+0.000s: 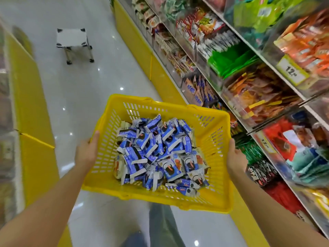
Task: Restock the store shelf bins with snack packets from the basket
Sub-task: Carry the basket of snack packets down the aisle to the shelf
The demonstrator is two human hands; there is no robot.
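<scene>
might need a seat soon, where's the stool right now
In the head view the stool stands on the aisle floor at upper left, beyond the basket and left of the yellow shelf base.

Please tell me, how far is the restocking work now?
Done: nothing visible; no packet has left the basket. In hand: the left hand and right hand grip the sides of the yellow basket, carried in the aisle. Left: the heap of blue snack packets must go into the shelf bins.

We are seeing a glossy white floor [74,97] carrying a small folding stool [73,44]; tiered shelf bins [258,97] at right are holding assorted snack packs.
</scene>
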